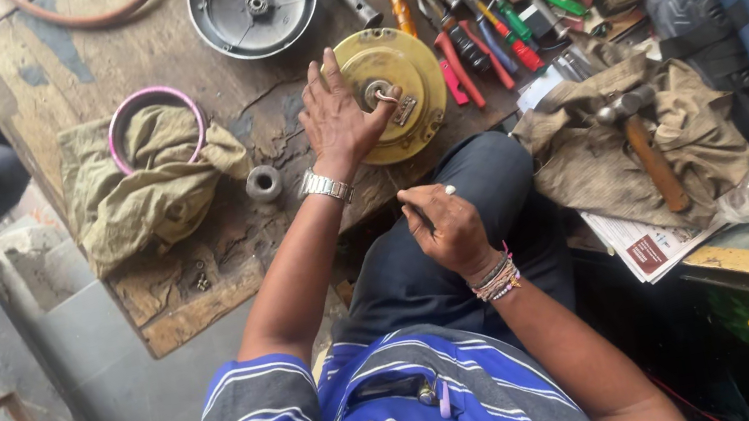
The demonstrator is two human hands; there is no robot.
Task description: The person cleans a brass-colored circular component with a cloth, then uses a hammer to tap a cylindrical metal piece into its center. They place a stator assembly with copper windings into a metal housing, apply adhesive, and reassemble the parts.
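Left hand (336,115) on yellow disc (393,93)

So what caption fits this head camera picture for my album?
Left hand rests on a yellow metal disc on the workbench; right hand pinches something small.

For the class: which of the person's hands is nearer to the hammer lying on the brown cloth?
The right hand. It is held over the lap, left of the hammer in the picture and apart from it. The left hand rests farther away on the yellow metal disc.
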